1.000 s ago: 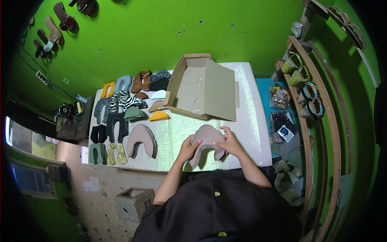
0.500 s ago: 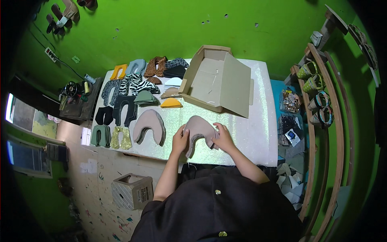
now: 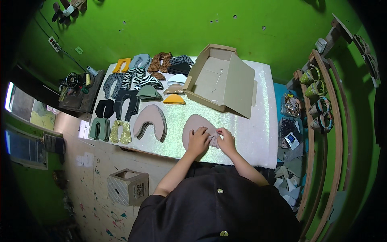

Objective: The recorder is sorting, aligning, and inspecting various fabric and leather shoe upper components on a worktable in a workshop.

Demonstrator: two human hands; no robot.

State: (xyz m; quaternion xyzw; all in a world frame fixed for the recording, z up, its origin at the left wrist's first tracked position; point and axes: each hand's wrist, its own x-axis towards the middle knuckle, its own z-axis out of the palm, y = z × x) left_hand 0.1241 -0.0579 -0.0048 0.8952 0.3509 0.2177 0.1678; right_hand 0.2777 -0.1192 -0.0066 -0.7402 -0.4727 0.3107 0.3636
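A stack of pinkish-beige U-shaped cut pieces [image 3: 195,122] lies on the table in front of me, its curve pointing away. Across the stack rests my left hand [image 3: 198,142], fingers apart over its middle, fingertips close to the right-hand end. My right hand [image 3: 227,142] pinches the layers at that end, which look slightly fanned. The inner opening of the U is mostly hidden by my left hand. To the left sits a similar beige U-shaped stack [image 3: 151,117], untouched.
An open cardboard box [image 3: 207,76] stands at the back. Green [image 3: 100,128], glittery yellow [image 3: 120,131], black [image 3: 126,103] and zebra-patterned pieces [image 3: 147,81] are grouped at the left, near half-round stacks [image 3: 174,99]. A wooden rack with sandals [image 3: 316,86] is at right.
My left hand has moved right, from the stack's left side onto its middle. My right hand has shifted slightly and now pinches the right end. The view has tilted a little.
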